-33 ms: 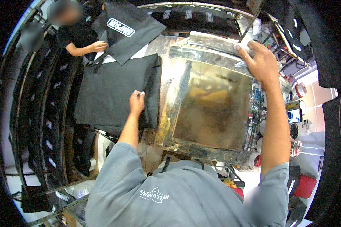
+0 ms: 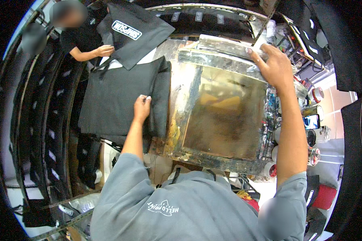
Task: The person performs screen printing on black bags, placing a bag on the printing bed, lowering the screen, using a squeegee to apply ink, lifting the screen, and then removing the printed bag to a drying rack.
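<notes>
My left hand is closed in a pinch over a stack of black fabric bags; its fingertips seem to grip the top bag, whose right side is creased and slightly raised. My right hand is wrapped round the far right corner of a screen printing frame, thumb on the near side of its thick far bar. The frame's brownish mesh shows a yellowish patch, and its borders are stained with ink. The stack lies directly left of the frame.
At the far left a co-worker's hand is beside another black bag with a white print. Racks of black bags line the left side. Ink tubs and a phone stand along the right.
My left hand has shifted slightly left, and the top bag's right part has creased and risen at its far corner. My right hand stays at the frame's corner.
</notes>
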`<state>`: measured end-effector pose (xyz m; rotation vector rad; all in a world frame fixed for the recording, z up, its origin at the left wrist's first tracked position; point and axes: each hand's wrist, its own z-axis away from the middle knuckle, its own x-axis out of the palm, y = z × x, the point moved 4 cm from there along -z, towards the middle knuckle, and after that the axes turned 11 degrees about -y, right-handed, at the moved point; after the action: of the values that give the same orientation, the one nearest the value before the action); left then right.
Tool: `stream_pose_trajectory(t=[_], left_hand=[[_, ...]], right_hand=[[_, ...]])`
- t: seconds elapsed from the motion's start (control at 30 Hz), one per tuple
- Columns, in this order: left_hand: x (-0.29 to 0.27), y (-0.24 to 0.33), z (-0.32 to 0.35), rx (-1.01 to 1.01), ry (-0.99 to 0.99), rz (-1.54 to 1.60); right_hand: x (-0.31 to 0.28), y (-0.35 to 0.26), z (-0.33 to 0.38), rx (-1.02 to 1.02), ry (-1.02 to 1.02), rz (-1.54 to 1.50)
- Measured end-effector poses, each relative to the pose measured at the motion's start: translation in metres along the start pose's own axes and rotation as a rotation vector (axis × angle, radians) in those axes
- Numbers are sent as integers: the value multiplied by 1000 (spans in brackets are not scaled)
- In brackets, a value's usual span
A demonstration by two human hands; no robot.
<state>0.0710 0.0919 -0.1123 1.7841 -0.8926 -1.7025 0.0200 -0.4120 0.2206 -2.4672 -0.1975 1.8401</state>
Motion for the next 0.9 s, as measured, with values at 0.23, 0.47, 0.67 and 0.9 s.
stream_pose_trajectory(t=[0.23, 0.47, 0.67, 0.9], left_hand=[[79, 162, 29, 191, -528, -164], [275, 259, 110, 211, -743, 197], [245, 195, 111, 639, -669, -586], [285, 216, 110, 592, -648, -540]], right_hand=[[9, 15, -3, -11, 78, 36], [2, 11, 0, 34, -63, 23], [6, 18, -9, -83, 116, 25], [-18, 20, -33, -38, -95, -46]])
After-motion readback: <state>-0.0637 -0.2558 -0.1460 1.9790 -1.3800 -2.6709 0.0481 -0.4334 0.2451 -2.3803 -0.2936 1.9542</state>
